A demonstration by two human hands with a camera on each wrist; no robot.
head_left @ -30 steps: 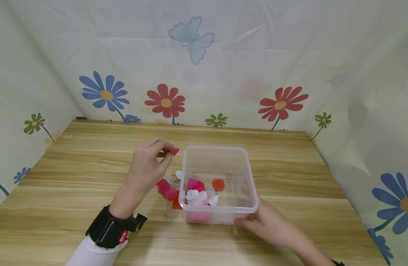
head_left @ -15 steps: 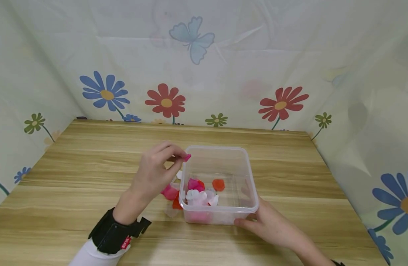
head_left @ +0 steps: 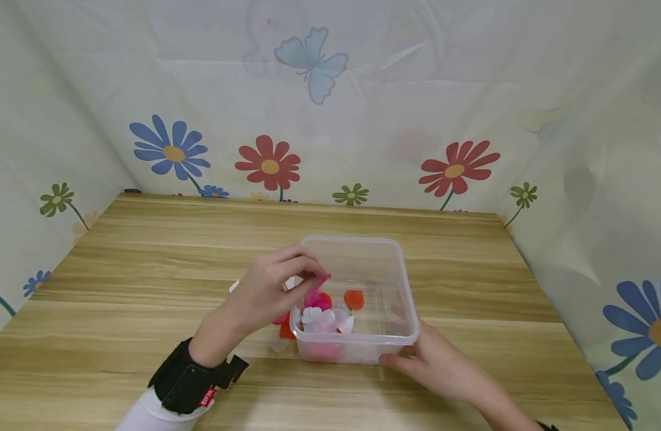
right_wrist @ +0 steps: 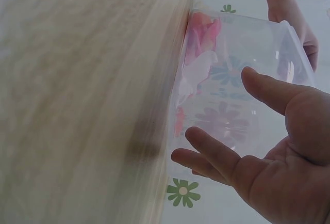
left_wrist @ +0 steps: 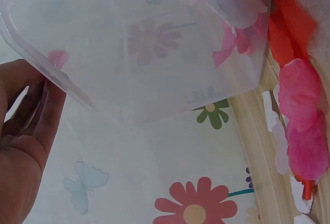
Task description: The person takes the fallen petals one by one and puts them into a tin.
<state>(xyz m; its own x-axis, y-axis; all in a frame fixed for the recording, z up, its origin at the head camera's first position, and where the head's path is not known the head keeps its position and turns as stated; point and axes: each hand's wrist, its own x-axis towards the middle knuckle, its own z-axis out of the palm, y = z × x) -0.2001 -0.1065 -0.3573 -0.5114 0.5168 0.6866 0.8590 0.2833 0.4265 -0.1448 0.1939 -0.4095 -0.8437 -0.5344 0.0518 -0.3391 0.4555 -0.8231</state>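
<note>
My left hand (head_left: 273, 284) pinches a bright pink artificial petal (head_left: 324, 279) between thumb and fingertips, over the left rim of a clear plastic box (head_left: 357, 337). In the left wrist view the pinched petal (left_wrist: 58, 58) shows through the box wall. Inside the box, pink, white and red petals (head_left: 322, 322) lie heaped at the left, with a single orange petal (head_left: 354, 299) farther right. My right hand (head_left: 438, 362) rests against the box's front right corner, thumb at the front wall; in the right wrist view its fingers (right_wrist: 214, 152) are extended along the wall.
Loose petals (left_wrist: 299, 95) in red, pink and white lie on the wooden table (head_left: 163, 263) just left of the box, partly hidden behind the left arm. A flower-printed curtain (head_left: 363, 131) encloses the table at the back and sides.
My left hand has moved right and slightly down with the pink petal, from left of the box to over its rim. The right hand and box have stayed in place.
</note>
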